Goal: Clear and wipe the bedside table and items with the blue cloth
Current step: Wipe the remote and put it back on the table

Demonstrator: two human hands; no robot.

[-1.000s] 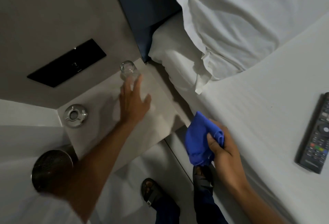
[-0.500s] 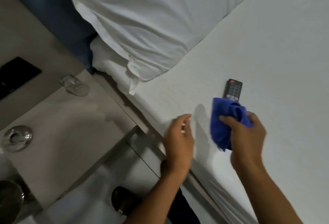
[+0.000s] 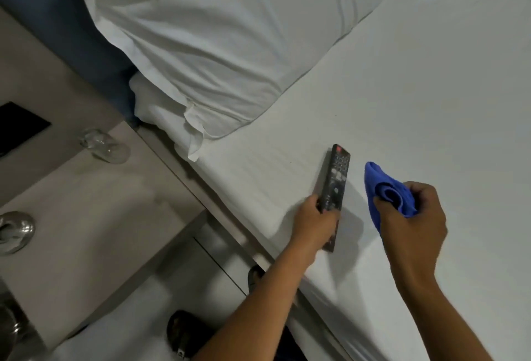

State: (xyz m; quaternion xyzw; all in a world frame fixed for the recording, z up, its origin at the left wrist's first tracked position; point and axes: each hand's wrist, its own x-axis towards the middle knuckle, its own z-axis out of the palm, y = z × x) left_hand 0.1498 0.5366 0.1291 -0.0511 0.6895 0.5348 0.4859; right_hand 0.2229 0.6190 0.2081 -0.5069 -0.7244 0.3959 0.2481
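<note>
Remote (image 3: 334, 185) on bed (image 3: 416, 87), cloth (image 3: 385, 192) just right of it; glass (image 3: 105, 146) on bedside table (image 3: 94, 217) left of bed.

Left hand (image 3: 314, 221): forearm bare, reaching up from the lower middle of the view; wrist straight, back of the hand toward the camera; fingers curled around the lower end of a black remote (image 3: 334, 185), thumb on its left edge.

Right hand (image 3: 413, 217): forearm bare, entering from the lower right corner; wrist slightly bent, knuckles up; fingers and thumb closed in a loose fist on a bunched blue cloth (image 3: 383, 188), which sticks out above and left of the fist.

Both hands level, near each other, not touching.
</note>
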